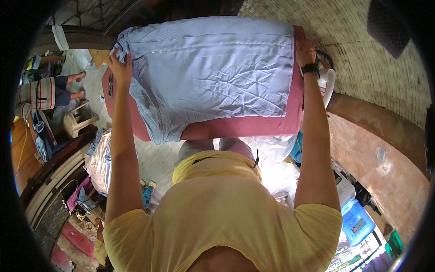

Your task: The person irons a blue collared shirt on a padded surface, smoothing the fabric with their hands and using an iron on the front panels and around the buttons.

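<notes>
A light blue buttoned shirt (pixel 217 68) lies spread over a red padded ironing board (pixel 235 129), creased most in its right half. Its collar end is bunched at the left, and one sleeve hangs toward me over the near edge. At the collar end, my left hand (pixel 120 68) has its thumb and fingers around a fold of the cloth. My right hand (pixel 306 53), with a dark watch at the wrist, is closed at the board's right end beside the shirt's hem. What its curled fingers hold is hidden.
A white object with a black curved part (pixel 326 84) stands beyond my right wrist. A small dark item (pixel 110 86) lies at the board's left end. Left are a beige stool (pixel 79 119) and another person's legs (pixel 72 86). A woven wall (pixel 344 54) borders the right; a blue water jug (pixel 357 222) stands lower right.
</notes>
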Demonstrator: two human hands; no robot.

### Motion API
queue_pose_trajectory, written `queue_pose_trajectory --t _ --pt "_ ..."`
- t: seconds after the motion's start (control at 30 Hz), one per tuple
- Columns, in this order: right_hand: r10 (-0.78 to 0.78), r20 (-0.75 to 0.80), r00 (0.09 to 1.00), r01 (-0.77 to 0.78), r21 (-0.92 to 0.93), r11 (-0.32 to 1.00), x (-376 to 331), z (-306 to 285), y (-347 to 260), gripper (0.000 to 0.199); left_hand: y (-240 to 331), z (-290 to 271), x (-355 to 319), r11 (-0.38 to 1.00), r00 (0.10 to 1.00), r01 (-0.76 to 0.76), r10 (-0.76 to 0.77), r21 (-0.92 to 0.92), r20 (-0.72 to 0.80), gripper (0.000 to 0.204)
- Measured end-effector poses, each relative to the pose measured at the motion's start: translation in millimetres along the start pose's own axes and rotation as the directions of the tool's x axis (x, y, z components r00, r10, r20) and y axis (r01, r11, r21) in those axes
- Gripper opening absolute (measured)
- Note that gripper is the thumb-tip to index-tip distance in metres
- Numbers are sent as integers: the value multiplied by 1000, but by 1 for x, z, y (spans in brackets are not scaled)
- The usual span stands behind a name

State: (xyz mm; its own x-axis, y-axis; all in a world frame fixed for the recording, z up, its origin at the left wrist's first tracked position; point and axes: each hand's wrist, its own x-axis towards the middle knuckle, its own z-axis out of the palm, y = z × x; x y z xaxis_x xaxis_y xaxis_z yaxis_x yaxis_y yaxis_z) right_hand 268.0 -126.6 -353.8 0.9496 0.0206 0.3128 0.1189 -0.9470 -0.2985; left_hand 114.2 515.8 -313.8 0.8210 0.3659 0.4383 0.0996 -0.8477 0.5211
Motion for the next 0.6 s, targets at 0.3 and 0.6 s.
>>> queue_pose_trajectory --t 0.3,0.6 --pt "104 99 990 -123 208 970 -104 -29 -19 23 -40 -60 -186 918 902 394 -395 39 174 46" --pt "54 245 968 -72 67 995 -183 -50 -5 39 -40 -83 -237 835 791 550 -508 -31 340 40"
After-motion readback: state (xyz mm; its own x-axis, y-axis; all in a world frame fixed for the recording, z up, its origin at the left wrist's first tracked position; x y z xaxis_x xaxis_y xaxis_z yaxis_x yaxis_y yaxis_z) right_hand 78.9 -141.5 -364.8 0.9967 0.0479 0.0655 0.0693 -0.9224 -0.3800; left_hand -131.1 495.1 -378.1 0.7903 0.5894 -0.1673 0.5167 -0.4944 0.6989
